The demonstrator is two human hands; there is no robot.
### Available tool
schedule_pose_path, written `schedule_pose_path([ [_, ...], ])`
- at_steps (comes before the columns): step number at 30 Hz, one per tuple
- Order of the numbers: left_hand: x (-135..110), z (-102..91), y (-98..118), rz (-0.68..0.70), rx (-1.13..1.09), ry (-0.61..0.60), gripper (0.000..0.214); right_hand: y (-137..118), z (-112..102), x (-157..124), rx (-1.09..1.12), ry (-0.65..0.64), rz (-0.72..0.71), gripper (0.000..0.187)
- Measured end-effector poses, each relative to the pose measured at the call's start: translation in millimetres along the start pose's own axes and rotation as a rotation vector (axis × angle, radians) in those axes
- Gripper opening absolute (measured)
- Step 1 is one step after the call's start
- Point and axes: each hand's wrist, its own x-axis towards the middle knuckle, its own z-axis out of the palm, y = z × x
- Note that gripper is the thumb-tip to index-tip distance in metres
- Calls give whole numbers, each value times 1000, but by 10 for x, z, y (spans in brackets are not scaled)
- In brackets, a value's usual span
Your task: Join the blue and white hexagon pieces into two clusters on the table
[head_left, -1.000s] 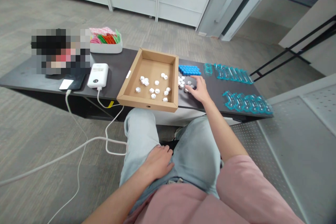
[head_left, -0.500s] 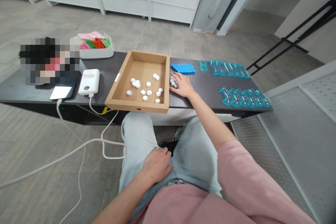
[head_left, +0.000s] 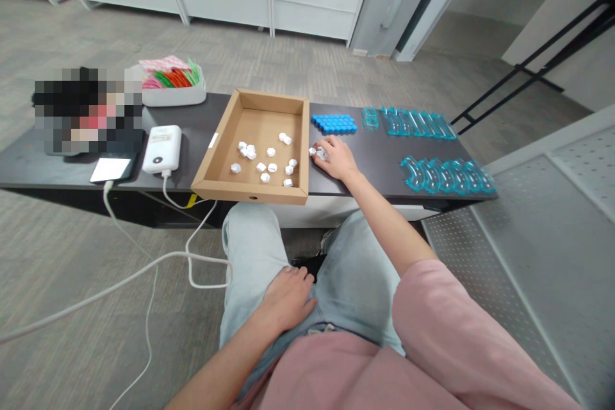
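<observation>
Just right of the cardboard box, my right hand (head_left: 337,158) rests on the dark table with its fingers curled round several small white hexagonal pieces (head_left: 321,153); the fingers partly hide them. More white hexagonal pieces (head_left: 271,152) lie scattered inside the open cardboard box (head_left: 250,193). A block of blue hexagonal pieces (head_left: 334,123) sits just beyond my right hand, in neat rows. My left hand (head_left: 291,298) lies flat on my lap, fingers stretched out and holding nothing.
Clear teal-edged curved pieces (head_left: 446,176) line the right of the table (head_left: 369,170), with straighter ones (head_left: 418,123) behind. To the left are a white power bank (head_left: 162,149), a phone (head_left: 113,168), cables (head_left: 189,250) and a white bin (head_left: 175,97) of colourful sticks.
My right hand has shifted slightly, its fingers drawing in around the white pieces beside the box. My left hand stays on my lap.
</observation>
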Motion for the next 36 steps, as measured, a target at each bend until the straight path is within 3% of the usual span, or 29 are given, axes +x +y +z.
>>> schedule_pose_path([
  [5, -14, 16, -14, 16, -20, 53, 48, 54, 6, -101, 51, 63, 45, 32],
  [11, -14, -7, -5, 18, -16, 29, 52, 134, 4, -142, 182, 179, 109, 30],
  [15, -9, 2, -6, 18, -23, 27, 53, 129, -134, -63, 250, 250, 110, 30],
  [18, 0, 19, -12, 22, -33, 30, 54, -18, -301, 98, 264, 268, 62, 35],
  [22, 10, 30, -20, 25, -42, 44, 52, -543, -401, 402, 274, 186, -92, 42],
  [26, 15, 32, -24, 26, -45, 57, 50, -1210, -255, 680, 304, -13, -312, 40],
  [28, 14, 27, -21, 31, -44, 55, 52, -1422, -146, 779, 315, -129, -416, 41],
  [31, 5, 14, -15, 39, -46, 47, 54, -1480, -29, 859, 312, -203, -454, 42],
  [36, 1, 11, -18, 43, -59, 57, 53, -1153, 26, 871, 162, -150, -212, 48],
])
